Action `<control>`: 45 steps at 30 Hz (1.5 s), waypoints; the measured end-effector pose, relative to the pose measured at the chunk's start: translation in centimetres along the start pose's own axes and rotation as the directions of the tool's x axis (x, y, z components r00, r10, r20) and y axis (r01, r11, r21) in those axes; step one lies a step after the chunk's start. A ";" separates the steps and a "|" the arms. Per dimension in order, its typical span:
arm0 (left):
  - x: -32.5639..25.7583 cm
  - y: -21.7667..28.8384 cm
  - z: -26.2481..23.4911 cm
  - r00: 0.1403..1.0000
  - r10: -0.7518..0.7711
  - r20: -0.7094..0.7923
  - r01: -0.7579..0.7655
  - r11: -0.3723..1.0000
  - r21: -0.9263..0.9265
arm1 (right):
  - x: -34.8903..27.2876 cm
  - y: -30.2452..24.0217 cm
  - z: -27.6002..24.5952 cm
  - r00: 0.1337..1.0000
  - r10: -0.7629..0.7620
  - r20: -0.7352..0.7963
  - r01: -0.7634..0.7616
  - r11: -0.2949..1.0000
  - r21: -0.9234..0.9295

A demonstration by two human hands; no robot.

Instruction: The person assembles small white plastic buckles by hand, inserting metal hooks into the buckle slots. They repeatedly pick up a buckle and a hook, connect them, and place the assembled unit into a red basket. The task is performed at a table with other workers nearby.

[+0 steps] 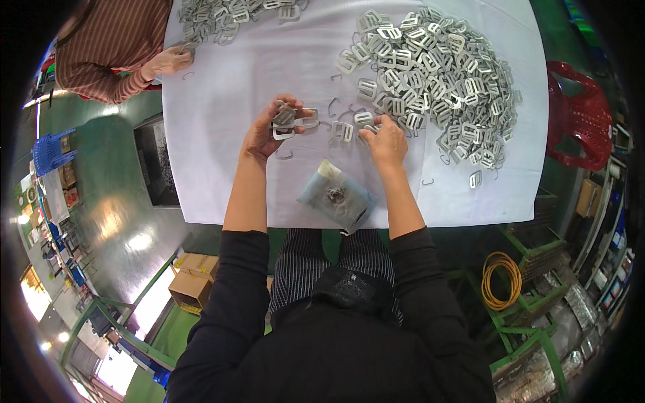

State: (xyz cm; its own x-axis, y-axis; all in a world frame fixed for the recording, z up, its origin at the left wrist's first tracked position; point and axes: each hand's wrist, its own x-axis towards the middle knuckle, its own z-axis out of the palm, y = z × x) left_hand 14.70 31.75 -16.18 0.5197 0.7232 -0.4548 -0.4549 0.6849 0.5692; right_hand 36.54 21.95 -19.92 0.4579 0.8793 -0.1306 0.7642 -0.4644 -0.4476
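Note:
Several grey metal slide buckles (285, 121) are gathered in my left hand (261, 131), its fingers curled round them above the white table. One more buckle (310, 118) shows at its fingertips. My right hand (385, 142) pinches at a metal buckle (363, 119) on the cloth, thumb and forefinger close together; the exact hold is partly hidden. Between the hands lies another buckle (342, 131), with thin bent metal pieces around it. Nearer me rests a blue-grey cloth pad (338, 196) with a dark smudge in its middle.
A large heap of metal buckles (430, 74) covers the table's right side. Another heap (228, 15) sits at the far left, near a co-worker's hand (168, 62). A red plastic chair (578, 114) stands by the right edge, and a dark bin (156, 161) by the left.

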 end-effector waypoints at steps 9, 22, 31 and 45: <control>1.0 -5.3 -1.6 0.842 0.537 -0.059 0.118 -0.076 0.990 | -1.1 0.5 -1.1 0.820 0.028 0.571 -0.486 0.560 0.671; -4.4 1.6 -2.5 0.973 -0.217 0.073 0.198 0.958 0.209 | -2.5 -3.9 -0.9 0.750 0.212 0.626 -0.647 0.429 0.630; -0.1 0.0 -3.9 0.975 -0.214 -0.065 0.214 0.810 0.546 | 3.6 -1.2 -1.5 0.981 -0.049 0.188 -0.033 0.912 0.410; 3.5 -3.4 0.3 0.990 -0.013 -0.139 0.139 0.164 0.977 | 9.2 -4.1 -1.8 0.909 0.103 0.405 -0.007 0.972 -0.234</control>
State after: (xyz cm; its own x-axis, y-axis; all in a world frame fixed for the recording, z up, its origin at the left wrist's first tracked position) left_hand 18.24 31.92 -19.49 0.4204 0.7196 -0.5527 0.7035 0.1262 0.6994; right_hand 38.47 31.79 -17.70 0.3112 0.7935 -0.5230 0.8462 -0.4819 -0.2275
